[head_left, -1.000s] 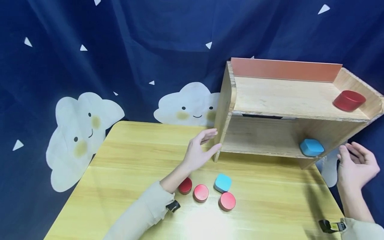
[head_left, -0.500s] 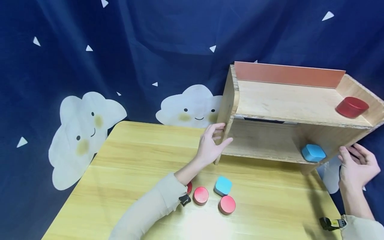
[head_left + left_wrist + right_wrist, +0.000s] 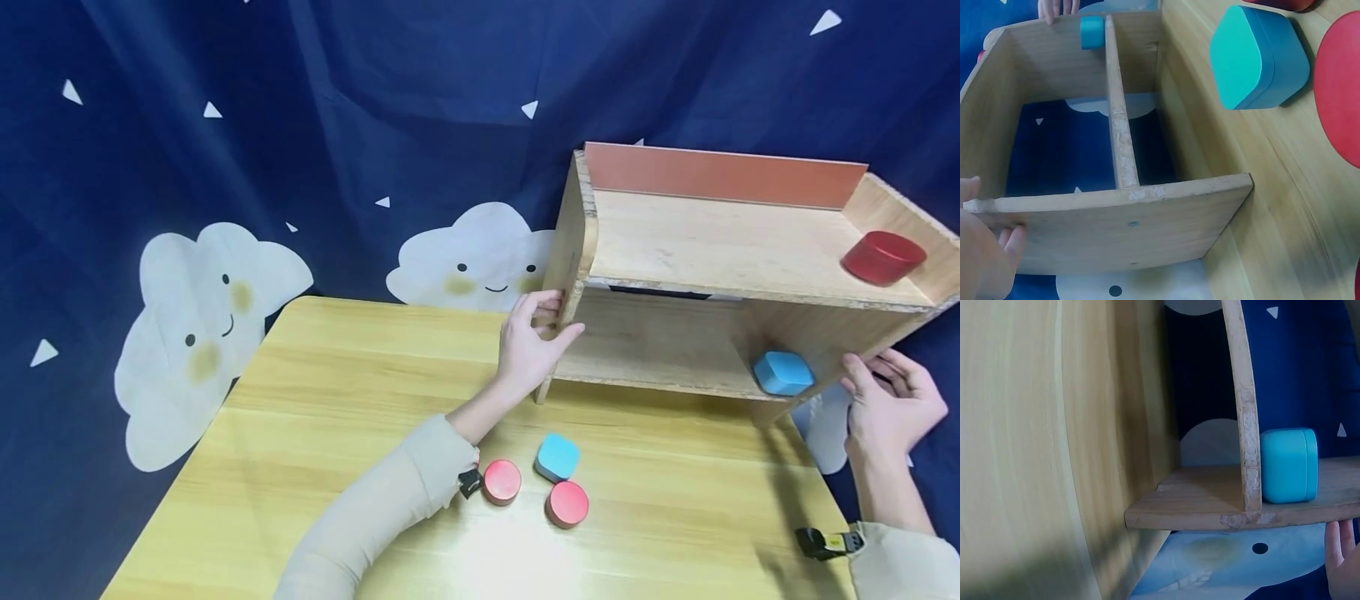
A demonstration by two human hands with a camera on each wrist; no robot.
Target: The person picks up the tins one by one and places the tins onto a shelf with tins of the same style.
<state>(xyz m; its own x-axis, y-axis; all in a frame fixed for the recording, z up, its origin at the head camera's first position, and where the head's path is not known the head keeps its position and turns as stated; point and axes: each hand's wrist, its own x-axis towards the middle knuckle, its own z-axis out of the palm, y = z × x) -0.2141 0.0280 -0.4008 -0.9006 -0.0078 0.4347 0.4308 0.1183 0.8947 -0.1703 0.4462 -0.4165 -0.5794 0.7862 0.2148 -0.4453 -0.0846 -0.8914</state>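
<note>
A two-level wooden shelf [image 3: 712, 237] with a reddish back strip stands at the table's right. My left hand [image 3: 525, 350] holds its left side panel, thumb at the front edge, fingers on the outer face; the left wrist view shows the fingers [image 3: 1015, 242] against the panel. On the other side, my right hand [image 3: 891, 408] grips the right panel, thumb at the edge and fingertips partly hidden behind. A round red tin [image 3: 885, 258] sits at the right of the upper level. Below it, a blue rounded-square box [image 3: 782, 373] rests on the lower level.
On the wooden table [image 3: 360, 375], before the shelf, lie another blue rounded-square box [image 3: 557, 457] and red round tins [image 3: 502, 482], one mostly covered by my left sleeve [image 3: 397, 492]. A dark blue curtain [image 3: 337, 125] with clouds hangs behind. The table's right edge passes near my right arm.
My left hand has moved right onto the shelf's left panel. The right hand has come up against the right panel and its thumb now meets the edge. Shelf and tins have stayed put.
</note>
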